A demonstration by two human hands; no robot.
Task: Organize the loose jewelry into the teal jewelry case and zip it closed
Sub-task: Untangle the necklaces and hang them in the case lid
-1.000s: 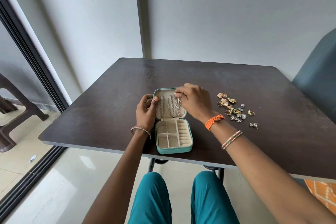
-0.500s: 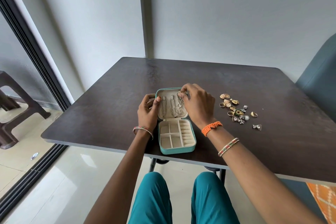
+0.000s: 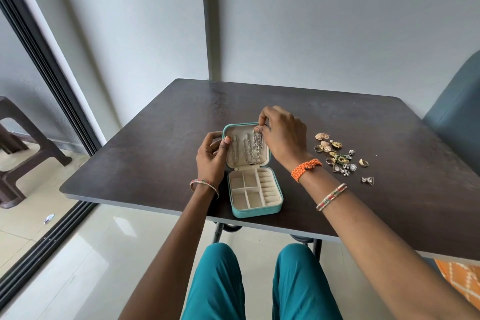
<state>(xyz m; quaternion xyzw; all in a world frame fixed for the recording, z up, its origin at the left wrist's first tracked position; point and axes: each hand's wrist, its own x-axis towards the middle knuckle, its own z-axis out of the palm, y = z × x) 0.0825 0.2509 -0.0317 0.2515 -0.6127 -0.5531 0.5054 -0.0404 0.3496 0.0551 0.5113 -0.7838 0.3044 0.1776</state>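
Two bare hands work over a dark brown table (image 3: pixel 161 143) set against a pale grey wall (image 3: pixel 337 21); a dark-framed sliding door (image 3: pixel 46 80) runs along the left, with a brown plastic stool (image 3: pixel 18 148) beyond it on glossy cream floor tiles (image 3: pixel 85 262); a blue-grey chair back (image 3: pixel 457 101) stands at the right edge; the person's knees in teal trousers (image 3: pixel 259 288) show below the table's near edge. Near that edge sits the teal jewelry case (image 3: pixel 253 184), unzipped and open; its lid (image 3: pixel 245 147) is tipped up, cream-lined, with silver chains (image 3: pixel 249 149) hanging down its inner face; its base holds cream square compartments on the left and a column of ring rolls on the right, none visibly filled. The left hand (image 3: pixel 211 156) grips the lid's left edge, thumb curled onto the lining; the right hand (image 3: pixel 283 138) pinches the top of the rightmost chain between fingertips at the lid's upper right corner. Loose jewelry (image 3: pixel 337 157), gold and silver earrings and rings, lies scattered on the table just right of the right wrist, apart from the case; bangles circle both wrists, and an orange braided band (image 3: pixel 305 169) wraps the right.
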